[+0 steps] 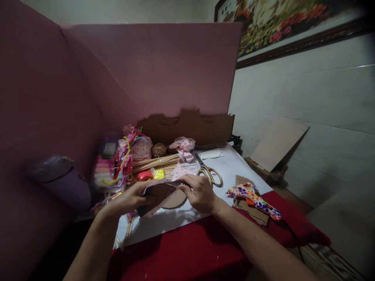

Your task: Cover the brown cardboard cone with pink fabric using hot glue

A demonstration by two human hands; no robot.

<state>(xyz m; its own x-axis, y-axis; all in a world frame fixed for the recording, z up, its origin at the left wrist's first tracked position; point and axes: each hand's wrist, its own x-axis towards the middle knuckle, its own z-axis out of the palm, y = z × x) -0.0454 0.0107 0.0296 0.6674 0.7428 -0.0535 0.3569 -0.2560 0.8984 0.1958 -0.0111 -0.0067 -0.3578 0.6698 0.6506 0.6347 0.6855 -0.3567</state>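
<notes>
My left hand and my right hand both grip a brown cardboard cut-out with polka-dot paper folded along its edge, held just above a white sheet on the table. Fingers of both hands curl over the piece, the right hand pressing its top edge. Gold-handled scissors lie just beyond my right hand. A glue gun with a flowered pattern rests on cardboard scraps to the right.
Behind the hands lie a bundle of wooden sticks, coloured pipe cleaners, a twine ball, dotted paper bows and foam sheets. Pink boards wall the back and left. A red cloth covers the table's near edge.
</notes>
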